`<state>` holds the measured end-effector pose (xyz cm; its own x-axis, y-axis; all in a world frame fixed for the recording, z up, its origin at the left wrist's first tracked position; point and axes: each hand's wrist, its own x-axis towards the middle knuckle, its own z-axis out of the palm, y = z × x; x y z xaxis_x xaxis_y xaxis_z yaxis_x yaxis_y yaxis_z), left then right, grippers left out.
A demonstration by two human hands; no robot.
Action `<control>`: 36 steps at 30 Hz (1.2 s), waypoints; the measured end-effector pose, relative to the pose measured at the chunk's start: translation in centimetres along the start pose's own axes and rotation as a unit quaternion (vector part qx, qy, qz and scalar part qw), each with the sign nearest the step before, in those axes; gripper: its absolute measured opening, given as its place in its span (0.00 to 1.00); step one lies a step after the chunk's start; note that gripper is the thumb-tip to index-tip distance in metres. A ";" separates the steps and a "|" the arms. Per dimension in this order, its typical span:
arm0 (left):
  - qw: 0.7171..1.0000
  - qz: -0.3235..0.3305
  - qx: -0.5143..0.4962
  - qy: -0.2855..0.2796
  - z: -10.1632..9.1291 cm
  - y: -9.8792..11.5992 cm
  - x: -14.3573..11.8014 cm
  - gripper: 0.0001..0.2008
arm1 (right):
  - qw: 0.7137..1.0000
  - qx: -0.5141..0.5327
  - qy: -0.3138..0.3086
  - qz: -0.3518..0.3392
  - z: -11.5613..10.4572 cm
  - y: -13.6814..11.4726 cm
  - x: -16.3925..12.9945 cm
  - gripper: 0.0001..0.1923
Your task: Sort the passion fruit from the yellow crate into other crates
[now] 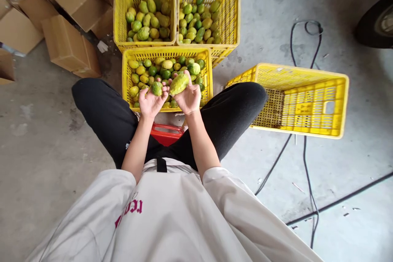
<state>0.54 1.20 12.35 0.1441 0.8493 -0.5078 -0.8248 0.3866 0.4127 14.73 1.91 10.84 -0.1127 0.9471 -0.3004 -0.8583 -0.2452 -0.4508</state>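
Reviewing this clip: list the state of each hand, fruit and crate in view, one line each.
left hand: palm up, holding a small green fruit
right hand: holding a larger yellow-green fruit
near crate: upright, part filled
two far crates: upright, part filled
side crate: tipped over, empty

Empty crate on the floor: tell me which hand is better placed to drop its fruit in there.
Right, probably. The right hand holds a long green-yellow fruit and is on the same side as the empty yellow crate, beyond the right knee. The left hand, holding a rounder fruit, would have to cross over.
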 end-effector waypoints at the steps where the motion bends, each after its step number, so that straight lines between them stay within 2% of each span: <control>1: 1.000 0.009 -0.006 -0.002 -0.1 0.1 0.0 0.23 | 1.000 0.010 0.004 0.000 0.1 -0.2 0.0 0.12; 5: 1.000 0.019 -0.014 0.003 -0.2 0.0 0.1 0.20 | 0.999 0.022 -0.007 0.022 0.3 -0.3 -0.2 0.09; 10: 0.999 -0.023 -0.012 0.022 -0.2 0.0 -0.3 0.11 | 0.997 0.009 -0.050 0.055 -0.3 1.1 0.0 0.11; 15: 0.998 -0.065 -0.005 0.017 0.0 0.1 -0.5 0.19 | 0.995 -0.035 -0.078 0.040 -0.7 1.6 0.0 0.16; 21: 0.996 -0.086 0.013 0.031 0.1 -0.1 0.0 0.16 | 0.994 -0.073 -0.077 0.034 -1.0 1.3 0.2 0.14; 24: 0.998 -0.062 -0.002 0.004 0.3 0.1 0.0 0.22 | 0.997 -0.044 -0.053 0.023 -1.2 0.9 0.4 0.12; 26: 0.999 -0.038 -0.017 -0.015 0.5 0.3 -0.1 0.25 | 0.999 -0.019 -0.041 0.015 -1.2 0.6 0.5 0.15; 30: 1.000 -0.009 -0.021 -0.016 0.8 0.5 -0.4 0.25 | 0.999 -0.040 -0.027 -0.006 -0.4 0.3 0.0 0.19; 32: 0.999 -0.009 -0.029 -0.017 0.7 0.4 -0.5 0.26 | 0.999 -0.043 -0.029 -0.008 0.1 0.3 -0.4 0.19; 36: 0.999 -0.040 -0.027 -0.022 0.3 0.0 -0.7 0.26 | 0.997 0.051 -0.048 0.016 0.3 0.5 -0.8 0.18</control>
<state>0.61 0.73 12.92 0.2334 0.8320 -0.5032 -0.8380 0.4346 0.3300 14.23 1.13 11.09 -0.1854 0.9557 -0.2288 -0.8988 -0.2590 -0.3536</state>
